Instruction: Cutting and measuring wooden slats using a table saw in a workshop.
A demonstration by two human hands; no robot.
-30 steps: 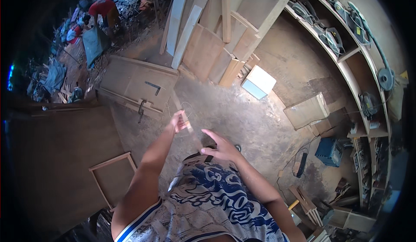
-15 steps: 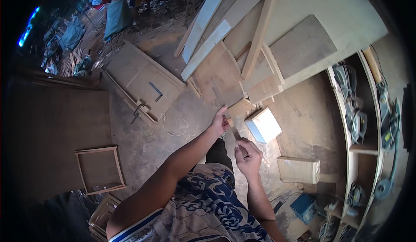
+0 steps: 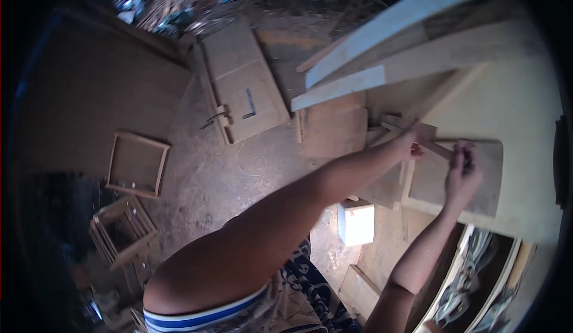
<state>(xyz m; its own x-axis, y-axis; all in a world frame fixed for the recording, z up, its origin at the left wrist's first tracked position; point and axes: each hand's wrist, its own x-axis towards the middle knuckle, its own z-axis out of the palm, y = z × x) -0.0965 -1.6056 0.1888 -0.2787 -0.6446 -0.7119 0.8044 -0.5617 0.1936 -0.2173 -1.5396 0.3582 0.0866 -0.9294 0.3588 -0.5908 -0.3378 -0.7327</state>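
Note:
Both my arms reach out to the right, over the leaning boards. My left hand [image 3: 410, 145] is closed on one end of a thin strip of wood [image 3: 438, 148]. My right hand [image 3: 464, 173] pinches the other end, its fingers curled and slightly blurred. Behind the strip lies a brown rectangular panel [image 3: 486, 178] against a large pale sheet [image 3: 531, 118]. Short wooden pieces stand close to my left hand, partly hidden by it. Below my left forearm is a white box-shaped block [image 3: 356, 222].
Long planks [image 3: 382, 40] lean at the upper right. On the floor lies a wooden panel [image 3: 262, 82] with an L-shaped square [image 3: 249, 103] and a clamp [image 3: 213, 118]. Wooden frames [image 3: 113, 160] are at left. A shelf [image 3: 462, 255] holds power tools at lower right.
My hands have moved up and right with the strip, from in front of my body to the leaning boards. The view has turned to the right.

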